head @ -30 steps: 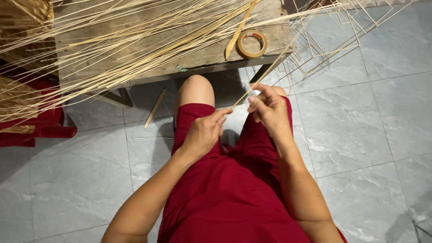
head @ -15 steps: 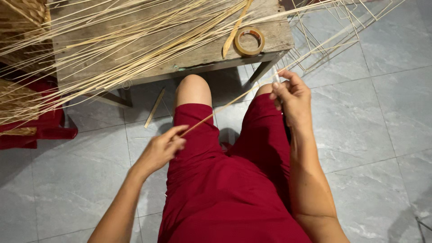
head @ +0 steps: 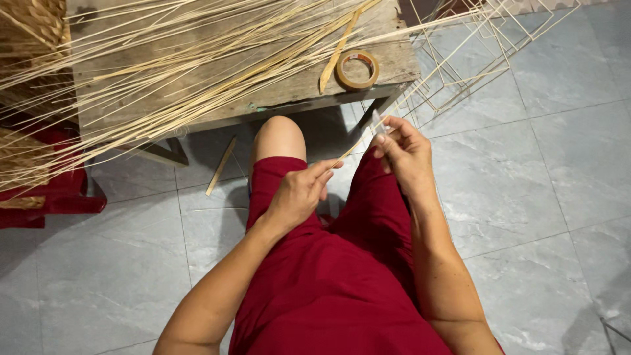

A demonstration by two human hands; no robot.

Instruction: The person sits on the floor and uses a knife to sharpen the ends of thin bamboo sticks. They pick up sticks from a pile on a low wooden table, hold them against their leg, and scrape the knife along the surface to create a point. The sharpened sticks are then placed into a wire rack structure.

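— What's in front of the person?

— A low wooden table (head: 276, 85), heaped with long thin bamboo splints (head: 164, 66) fanning out to the left. At its right end lies a roll of brown tape (head: 357, 70). Off the right corner, a frame of thin sticks (head: 473, 52) stands on the grey tiled floor (head: 539, 171).

— And the hands?

— Both are raised over the lap in red cloth, close together but not touching. A single thin bamboo strip (head: 351, 151) runs between them. The left hand (head: 299, 194) pinches its lower end with thumb and forefinger. The right hand (head: 404, 154) is closed on the upper end, fingertips bunched.

— Anything on the floor?

— One short stick (head: 221, 166), beneath the table edge, well apart from the hands.
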